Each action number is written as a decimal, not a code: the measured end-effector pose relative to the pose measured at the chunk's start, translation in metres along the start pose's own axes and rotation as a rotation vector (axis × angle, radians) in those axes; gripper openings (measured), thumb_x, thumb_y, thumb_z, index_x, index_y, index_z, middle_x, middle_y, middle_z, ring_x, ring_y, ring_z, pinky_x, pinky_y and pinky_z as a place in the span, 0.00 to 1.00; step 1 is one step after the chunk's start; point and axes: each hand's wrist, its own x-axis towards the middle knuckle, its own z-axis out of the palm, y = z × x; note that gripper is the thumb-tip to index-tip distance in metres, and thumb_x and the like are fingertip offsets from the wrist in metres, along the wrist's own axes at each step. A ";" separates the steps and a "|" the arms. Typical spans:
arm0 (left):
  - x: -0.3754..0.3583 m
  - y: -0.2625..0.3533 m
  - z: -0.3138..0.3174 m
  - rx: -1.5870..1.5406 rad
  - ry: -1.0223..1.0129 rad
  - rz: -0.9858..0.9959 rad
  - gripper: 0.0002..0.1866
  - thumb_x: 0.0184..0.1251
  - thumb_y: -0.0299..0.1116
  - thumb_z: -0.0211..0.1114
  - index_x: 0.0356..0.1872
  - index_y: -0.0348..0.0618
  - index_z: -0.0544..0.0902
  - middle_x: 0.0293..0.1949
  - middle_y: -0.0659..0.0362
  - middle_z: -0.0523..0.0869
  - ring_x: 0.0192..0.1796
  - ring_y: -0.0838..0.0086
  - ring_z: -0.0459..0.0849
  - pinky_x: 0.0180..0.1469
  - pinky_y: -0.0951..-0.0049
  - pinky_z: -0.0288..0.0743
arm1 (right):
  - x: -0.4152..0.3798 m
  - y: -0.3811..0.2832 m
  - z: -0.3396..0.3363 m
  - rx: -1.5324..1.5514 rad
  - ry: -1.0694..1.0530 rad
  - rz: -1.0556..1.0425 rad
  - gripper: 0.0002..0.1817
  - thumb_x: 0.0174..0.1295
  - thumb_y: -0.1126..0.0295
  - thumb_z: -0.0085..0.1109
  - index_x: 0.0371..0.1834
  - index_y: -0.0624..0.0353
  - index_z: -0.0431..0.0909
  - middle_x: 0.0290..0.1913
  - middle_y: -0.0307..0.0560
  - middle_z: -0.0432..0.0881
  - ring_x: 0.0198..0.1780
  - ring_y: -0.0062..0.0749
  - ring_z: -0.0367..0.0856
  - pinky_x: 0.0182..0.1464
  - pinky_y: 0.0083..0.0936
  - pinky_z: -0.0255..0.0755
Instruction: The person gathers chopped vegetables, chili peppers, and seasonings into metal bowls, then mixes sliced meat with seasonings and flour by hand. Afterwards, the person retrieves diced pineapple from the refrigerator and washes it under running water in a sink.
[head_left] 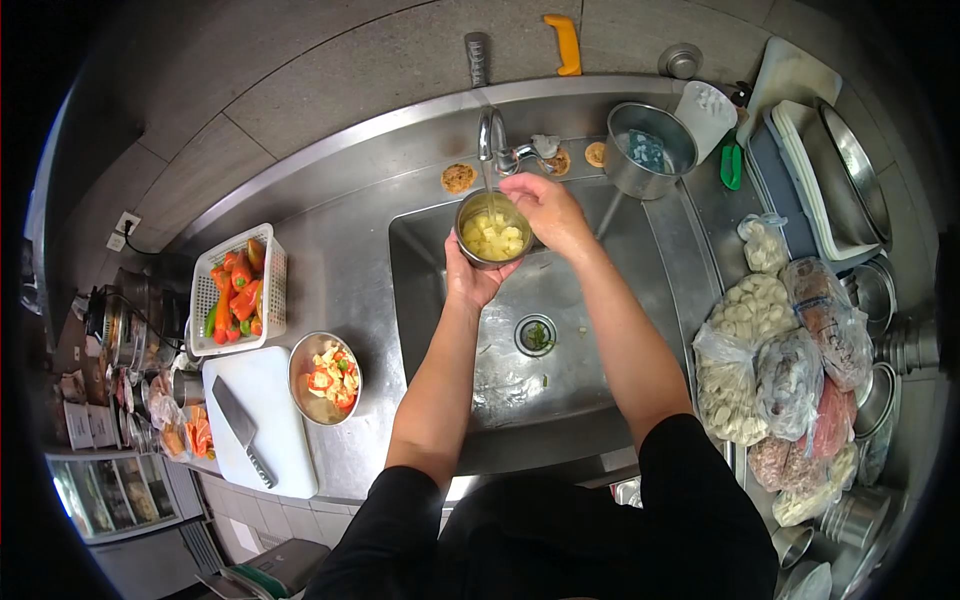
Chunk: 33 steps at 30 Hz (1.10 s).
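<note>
Over the sink (590,400), my left hand (478,278) supports a small metal bowl (465,215) from below and its left side. Pale yellow chunks (493,237) lie in water inside the bowl. My right hand (548,212) is at the bowl's upper right rim, its fingers bent around the edge near the stream; whether they grip the rim is hard to tell. The faucet (490,135) stands right above, and a thin stream of water falls from it into the bowl.
At left are a white basket (198,310) of peppers, a bowl (310,400) of chopped pieces, and a knife (235,412) on a white board (290,440). A metal pot (650,185) stands behind the sink at right. Bagged food (745,310) lies along the right side.
</note>
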 end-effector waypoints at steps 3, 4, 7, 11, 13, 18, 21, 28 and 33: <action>0.000 0.000 0.000 -0.001 0.008 -0.001 0.37 0.72 0.65 0.35 0.66 0.48 0.72 0.63 0.50 0.77 0.64 0.54 0.77 0.62 0.51 0.74 | 0.000 0.002 0.003 -0.011 0.007 0.001 0.13 0.69 0.70 0.54 0.53 0.60 0.81 0.46 0.46 0.87 0.47 0.30 0.84 0.52 0.25 0.75; -0.001 0.000 0.001 -0.001 0.002 -0.007 0.35 0.71 0.63 0.38 0.65 0.49 0.73 0.62 0.51 0.78 0.62 0.56 0.79 0.60 0.52 0.76 | -0.002 -0.001 0.004 -0.053 -0.016 0.035 0.14 0.68 0.69 0.55 0.53 0.60 0.81 0.48 0.48 0.86 0.49 0.34 0.84 0.53 0.27 0.75; -0.004 -0.001 0.002 -0.009 0.006 0.006 0.34 0.71 0.62 0.41 0.64 0.49 0.73 0.62 0.53 0.79 0.61 0.57 0.79 0.59 0.53 0.77 | -0.005 0.002 0.018 -0.235 -0.055 -0.003 0.17 0.66 0.67 0.57 0.57 0.57 0.79 0.55 0.52 0.83 0.56 0.42 0.81 0.59 0.34 0.73; 0.005 -0.002 -0.010 -0.048 -0.023 0.085 0.36 0.71 0.64 0.43 0.66 0.46 0.71 0.64 0.51 0.77 0.63 0.56 0.78 0.61 0.48 0.75 | -0.009 0.027 0.052 -0.550 -0.103 -0.024 0.26 0.62 0.62 0.60 0.65 0.55 0.73 0.63 0.57 0.76 0.64 0.49 0.75 0.66 0.40 0.69; 0.000 0.000 -0.010 -0.005 0.012 0.091 0.36 0.71 0.64 0.44 0.66 0.45 0.70 0.64 0.50 0.77 0.63 0.55 0.78 0.61 0.47 0.75 | -0.002 0.042 0.061 -0.579 -0.112 -0.005 0.29 0.61 0.62 0.60 0.66 0.56 0.70 0.63 0.59 0.77 0.65 0.52 0.74 0.66 0.40 0.69; -0.011 0.004 -0.019 0.074 0.069 0.096 0.36 0.71 0.64 0.48 0.66 0.43 0.69 0.62 0.49 0.77 0.61 0.54 0.78 0.57 0.44 0.75 | 0.018 0.069 0.080 -0.385 -0.354 0.159 0.26 0.63 0.65 0.55 0.65 0.61 0.72 0.59 0.62 0.79 0.62 0.53 0.77 0.62 0.40 0.71; -0.020 0.009 -0.020 0.107 0.144 0.101 0.36 0.70 0.64 0.49 0.66 0.45 0.69 0.61 0.49 0.77 0.62 0.53 0.78 0.56 0.44 0.75 | 0.009 0.058 0.088 -0.111 -0.321 0.283 0.22 0.65 0.65 0.55 0.61 0.62 0.75 0.55 0.58 0.83 0.58 0.46 0.81 0.58 0.38 0.74; -0.048 0.041 -0.005 0.737 0.404 0.203 0.36 0.68 0.62 0.55 0.67 0.46 0.70 0.53 0.53 0.82 0.53 0.65 0.83 0.48 0.54 0.79 | -0.009 0.083 0.123 0.960 -0.339 0.512 0.15 0.68 0.62 0.57 0.53 0.57 0.80 0.47 0.46 0.86 0.45 0.34 0.87 0.46 0.31 0.83; -0.060 0.060 0.000 1.423 0.473 0.409 0.42 0.64 0.58 0.60 0.72 0.39 0.66 0.61 0.45 0.79 0.60 0.59 0.80 0.60 0.63 0.73 | -0.023 0.086 0.151 1.504 -0.282 0.525 0.15 0.70 0.59 0.56 0.52 0.54 0.80 0.47 0.45 0.86 0.46 0.35 0.87 0.49 0.37 0.84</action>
